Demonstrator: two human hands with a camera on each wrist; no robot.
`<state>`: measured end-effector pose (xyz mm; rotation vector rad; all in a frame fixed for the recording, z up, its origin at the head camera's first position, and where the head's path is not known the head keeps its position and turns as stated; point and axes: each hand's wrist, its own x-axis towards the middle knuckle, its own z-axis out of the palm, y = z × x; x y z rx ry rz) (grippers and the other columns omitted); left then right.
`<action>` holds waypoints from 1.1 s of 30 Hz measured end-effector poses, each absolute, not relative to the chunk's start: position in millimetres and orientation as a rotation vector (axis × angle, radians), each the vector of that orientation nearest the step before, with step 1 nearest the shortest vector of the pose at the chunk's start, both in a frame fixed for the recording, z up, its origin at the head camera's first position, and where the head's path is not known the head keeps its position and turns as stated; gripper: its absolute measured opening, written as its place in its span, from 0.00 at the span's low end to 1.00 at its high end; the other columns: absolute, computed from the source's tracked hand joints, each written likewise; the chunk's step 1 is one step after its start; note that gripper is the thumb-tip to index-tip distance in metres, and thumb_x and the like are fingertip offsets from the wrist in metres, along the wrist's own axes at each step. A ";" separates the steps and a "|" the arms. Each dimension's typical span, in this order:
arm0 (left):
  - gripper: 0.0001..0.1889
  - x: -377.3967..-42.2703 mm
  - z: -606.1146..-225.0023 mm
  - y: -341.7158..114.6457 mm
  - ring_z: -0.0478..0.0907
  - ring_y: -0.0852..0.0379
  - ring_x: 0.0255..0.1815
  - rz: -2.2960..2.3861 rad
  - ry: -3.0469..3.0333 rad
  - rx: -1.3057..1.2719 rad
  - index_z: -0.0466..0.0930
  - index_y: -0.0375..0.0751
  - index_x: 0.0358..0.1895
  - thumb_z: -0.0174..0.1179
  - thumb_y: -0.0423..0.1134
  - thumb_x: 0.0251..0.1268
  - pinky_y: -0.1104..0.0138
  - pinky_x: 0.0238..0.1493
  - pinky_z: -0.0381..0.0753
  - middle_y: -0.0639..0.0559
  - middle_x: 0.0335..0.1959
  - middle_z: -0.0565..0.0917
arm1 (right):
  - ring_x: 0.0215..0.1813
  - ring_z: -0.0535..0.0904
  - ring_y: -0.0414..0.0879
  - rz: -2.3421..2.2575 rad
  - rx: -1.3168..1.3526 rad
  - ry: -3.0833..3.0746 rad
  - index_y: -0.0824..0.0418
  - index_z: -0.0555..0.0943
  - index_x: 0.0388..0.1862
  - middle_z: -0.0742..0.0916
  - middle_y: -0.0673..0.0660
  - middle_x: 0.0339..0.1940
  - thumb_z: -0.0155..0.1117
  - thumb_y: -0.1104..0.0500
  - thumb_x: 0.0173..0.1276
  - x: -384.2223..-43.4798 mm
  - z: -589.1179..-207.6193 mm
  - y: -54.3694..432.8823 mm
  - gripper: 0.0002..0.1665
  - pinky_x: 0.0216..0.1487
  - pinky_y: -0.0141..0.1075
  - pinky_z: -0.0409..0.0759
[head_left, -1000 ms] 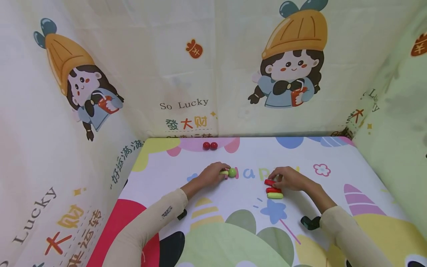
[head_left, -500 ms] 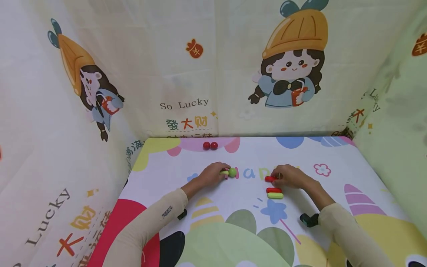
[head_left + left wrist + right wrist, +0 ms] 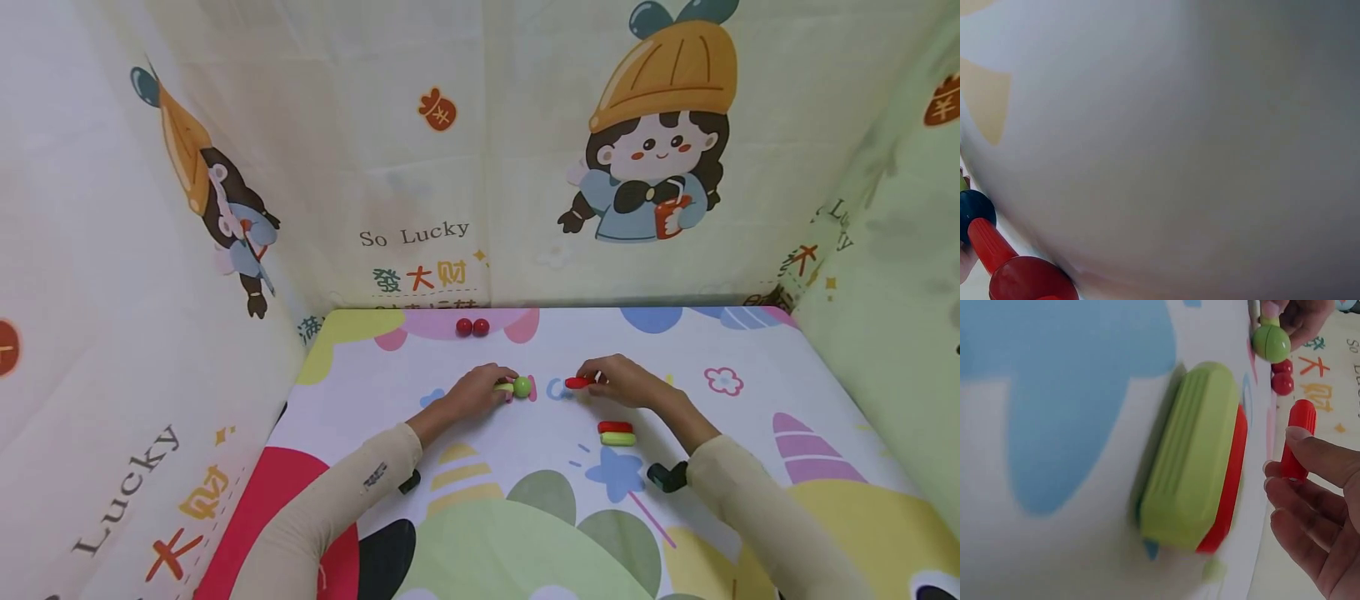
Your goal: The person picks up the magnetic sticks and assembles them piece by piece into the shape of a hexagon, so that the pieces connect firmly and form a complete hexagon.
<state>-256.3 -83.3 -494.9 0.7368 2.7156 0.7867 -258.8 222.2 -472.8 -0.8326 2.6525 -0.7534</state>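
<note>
Just now the right hand point(image 3: 626, 382) has brought its pinched red rod point(image 3: 577, 383) leftward, near the green ball point(image 3: 522, 387) on its right, but still apart. The left hand point(image 3: 478, 392) stays put, pinching the yellow-green stick point(image 3: 503, 387) left of the ball. So the held pieces seem roughly lined up, leaving a red bar point(image 3: 615, 427) and a lime bar point(image 3: 617, 439) on the ball's near right.

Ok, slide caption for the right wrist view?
Right hand pinches a red rod; a green rod lies beside another red one.
</note>
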 end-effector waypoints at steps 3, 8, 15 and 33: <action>0.19 -256.0 -494.6 -83.3 0.79 0.54 0.50 0.787 2.715 0.725 0.81 0.44 0.62 0.64 0.37 0.69 0.59 0.59 0.78 0.49 0.50 0.84 | 0.44 0.81 0.46 -0.766 -0.846 2.638 0.60 0.85 0.52 0.88 0.53 0.44 0.70 0.65 0.65 -263.8 -473.8 212.5 0.16 0.48 0.40 0.84; 0.19 -255.4 -495.5 -83.9 0.80 0.54 0.50 0.785 2.729 0.741 0.81 0.44 0.62 0.64 0.36 0.68 0.59 0.58 0.79 0.49 0.49 0.84 | 0.43 0.79 0.46 -0.735 -0.875 2.640 0.61 0.86 0.53 0.89 0.54 0.45 0.70 0.65 0.65 -271.3 -477.8 196.9 0.16 0.49 0.39 0.83; 0.18 -254.3 -496.7 -85.3 0.80 0.54 0.49 0.783 2.765 0.810 0.82 0.42 0.60 0.63 0.35 0.69 0.59 0.56 0.79 0.48 0.48 0.85 | 0.39 0.78 0.43 -0.701 -0.870 2.627 0.58 0.86 0.52 0.89 0.52 0.42 0.71 0.61 0.66 -277.8 -482.5 176.1 0.15 0.40 0.32 0.81; 0.17 -252.7 -495.0 -89.3 0.82 0.51 0.51 0.830 2.786 0.777 0.82 0.40 0.59 0.64 0.34 0.68 0.56 0.55 0.80 0.45 0.50 0.85 | 0.41 0.79 0.44 -0.652 -0.729 2.707 0.56 0.86 0.53 0.89 0.52 0.43 0.73 0.55 0.65 -277.2 -488.3 157.2 0.17 0.44 0.38 0.82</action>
